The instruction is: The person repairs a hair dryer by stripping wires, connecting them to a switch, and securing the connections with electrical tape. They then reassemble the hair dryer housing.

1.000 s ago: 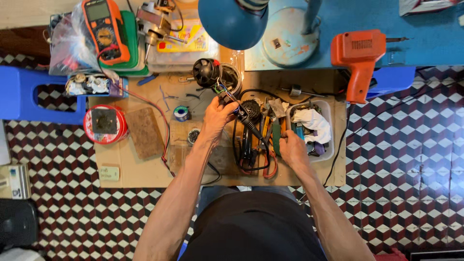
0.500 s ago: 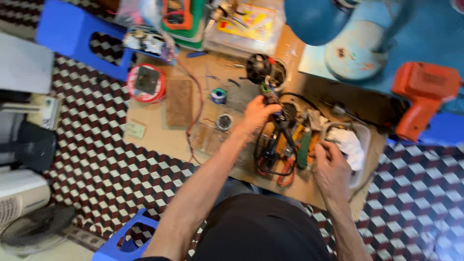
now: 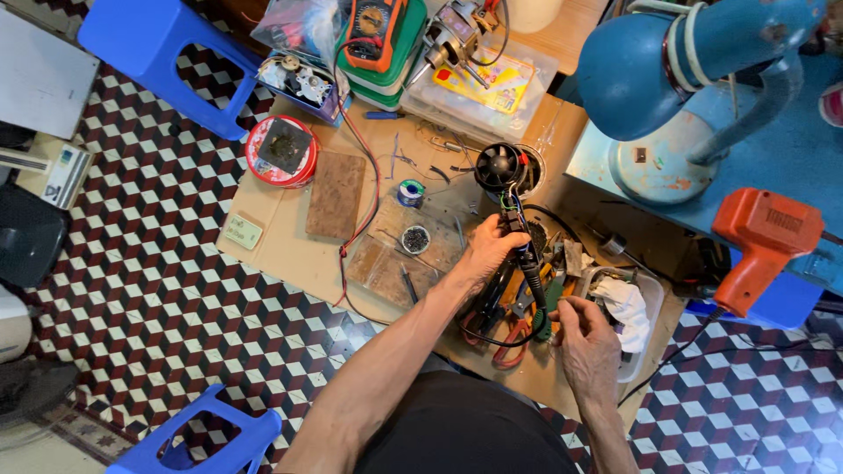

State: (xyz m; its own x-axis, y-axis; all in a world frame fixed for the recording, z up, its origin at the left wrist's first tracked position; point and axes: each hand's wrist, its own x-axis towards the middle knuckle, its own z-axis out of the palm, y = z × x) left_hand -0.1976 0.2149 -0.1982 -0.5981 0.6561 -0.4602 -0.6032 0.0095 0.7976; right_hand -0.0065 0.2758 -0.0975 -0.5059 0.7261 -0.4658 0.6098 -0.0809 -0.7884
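Small black fan motor (image 3: 499,167) at twelve o'clock on the cardboard-covered tabletop (image 3: 281,254), trailing thin wires toward six. Probably light and rigid in the housing, with fragile leads (best taken by the body, not the wires). Left hand (image 3: 487,250) stretched forward, fingers closed on the wire bundle and black handle (image 3: 529,268) just below the motor. Right hand (image 3: 587,338) at five o'clock, fingertips pinched narrow near the green-handled tool (image 3: 546,307); contents of that pinch unclear.

Floor (image 3: 158,290): red, black and white cube-pattern tile. Blue plastic stools far left (image 3: 167,53) and near left (image 3: 198,439). Blue desk lamp (image 3: 650,70) far right.
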